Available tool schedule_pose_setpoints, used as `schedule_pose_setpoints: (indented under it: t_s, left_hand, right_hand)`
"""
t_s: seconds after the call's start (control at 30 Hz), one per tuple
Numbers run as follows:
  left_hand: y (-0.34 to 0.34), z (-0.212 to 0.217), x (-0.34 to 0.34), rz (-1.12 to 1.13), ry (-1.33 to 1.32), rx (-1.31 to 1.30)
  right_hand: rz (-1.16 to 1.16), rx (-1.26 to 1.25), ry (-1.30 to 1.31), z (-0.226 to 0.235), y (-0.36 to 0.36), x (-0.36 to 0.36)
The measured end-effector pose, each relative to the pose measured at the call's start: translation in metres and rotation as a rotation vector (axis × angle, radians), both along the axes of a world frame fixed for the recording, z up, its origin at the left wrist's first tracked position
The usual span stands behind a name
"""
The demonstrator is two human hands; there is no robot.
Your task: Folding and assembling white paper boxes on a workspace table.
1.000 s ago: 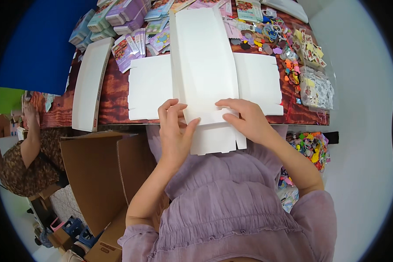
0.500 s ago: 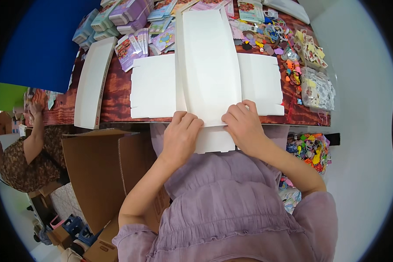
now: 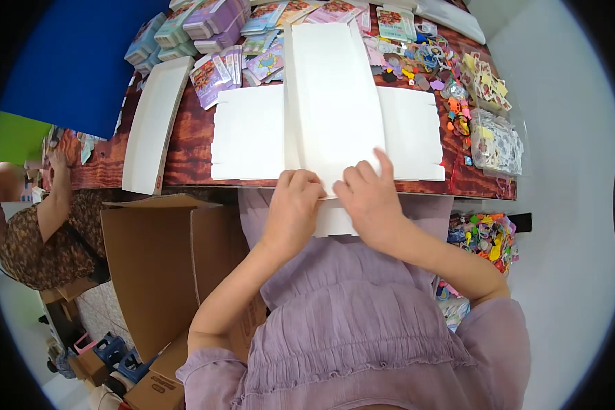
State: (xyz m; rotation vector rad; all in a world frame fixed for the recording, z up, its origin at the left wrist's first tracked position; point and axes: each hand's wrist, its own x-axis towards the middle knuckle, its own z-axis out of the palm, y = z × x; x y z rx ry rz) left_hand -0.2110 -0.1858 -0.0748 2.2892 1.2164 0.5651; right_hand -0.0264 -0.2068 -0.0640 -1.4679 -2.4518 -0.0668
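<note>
A long white cardboard box (image 3: 338, 102), partly folded, lies in front of me with its near end over the table edge. Its side walls stand partly raised. My left hand (image 3: 295, 208) is closed on the near left corner, fingertips curled over the cardboard. Close beside it, my right hand (image 3: 367, 198) presses on the near end, its index finger lifted and the others bent at the edge. Below my hands hangs an end flap (image 3: 333, 223). White cardboard panels (image 3: 248, 133) stretch flat to both sides under the box.
At the left lies another long white box (image 3: 154, 126). Stacked packets (image 3: 215, 17) stand at the back, colourful charms (image 3: 434, 65) and a plastic tub (image 3: 497, 140) to the right. An open brown carton (image 3: 150, 256) sits below the table; a person (image 3: 51, 225) works at far left.
My right hand has slid left along the near end toward my left hand, and its index finger has lifted. The whole view has shifted slightly.
</note>
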Motion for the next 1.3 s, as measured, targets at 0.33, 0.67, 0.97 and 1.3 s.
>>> schedule_pose_setpoints:
  t_s: [0.33, 0.67, 0.97, 1.3]
  left_hand:
    - [-0.021, 0.021, 0.011, 0.397, -0.964, -0.915]
    - [-0.015, -0.008, 0.015, 0.516, -0.766, -0.489]
    - [-0.018, -0.016, 0.026, 0.515, -0.725, -0.381]
    - [-0.016, -0.011, 0.034, 0.581, -0.755, -0.546]
  right_hand:
    - [0.203, 0.048, 0.47, -0.022, -0.01, -0.01]
    - [0.078, -0.195, 0.614, -0.008, -0.004, -0.012]
    - [0.074, -0.201, 0.535, -0.011, -0.008, -0.017]
    - [0.052, -0.101, 0.439, -0.019, -0.009, -0.026]
